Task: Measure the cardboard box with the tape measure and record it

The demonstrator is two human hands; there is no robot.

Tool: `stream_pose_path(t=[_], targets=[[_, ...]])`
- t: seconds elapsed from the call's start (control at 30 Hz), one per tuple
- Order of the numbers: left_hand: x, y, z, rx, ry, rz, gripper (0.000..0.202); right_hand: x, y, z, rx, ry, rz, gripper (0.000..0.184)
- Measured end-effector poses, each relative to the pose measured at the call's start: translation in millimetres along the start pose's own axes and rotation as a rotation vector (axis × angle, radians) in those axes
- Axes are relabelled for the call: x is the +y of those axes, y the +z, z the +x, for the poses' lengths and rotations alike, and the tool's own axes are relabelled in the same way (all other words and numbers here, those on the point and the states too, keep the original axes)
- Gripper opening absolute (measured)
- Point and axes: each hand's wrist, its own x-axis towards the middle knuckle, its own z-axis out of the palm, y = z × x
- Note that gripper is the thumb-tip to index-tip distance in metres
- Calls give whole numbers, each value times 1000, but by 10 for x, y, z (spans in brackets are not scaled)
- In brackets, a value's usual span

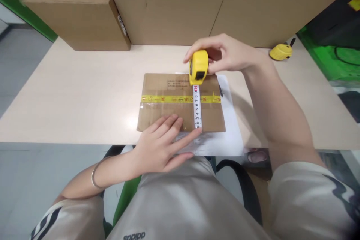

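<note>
A flat cardboard box [157, 114] with a strip of yellow printed tape lies on white paper [233, 138] near the table's front edge. My right hand [225, 52] grips a yellow tape measure [199, 65] at the box's far edge. Its white blade [197, 107] runs across the box toward me, with numbers up to about 10 showing. My left hand [161, 144] lies with fingers stretched over the box's near edge. The index fingertip touches the blade's near end.
A second yellow tape measure [281, 51] sits at the table's back right. Large cardboard boxes [174, 7] stand along the back, with a smaller carton [75, 22] at the left. The pale tabletop [70, 93] ends just in front of my body.
</note>
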Motion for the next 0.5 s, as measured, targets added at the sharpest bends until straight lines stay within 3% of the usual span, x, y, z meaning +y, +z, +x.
stream_pose_path(t=[0.13, 0.27, 0.37, 0.5], targets=[[-8, -6, 42, 6, 19, 46, 51, 351, -177, 235, 131, 132, 180, 45], [-8, 3, 28, 12, 13, -4, 56, 506, -176, 301, 133, 192, 208, 40], [-10, 2, 11, -2, -6, -15, 57, 422, -187, 228, 136, 154, 174, 42], [-33, 17, 11, 36, -2, -17, 59, 42, -105, -22, 51, 62, 13, 41]])
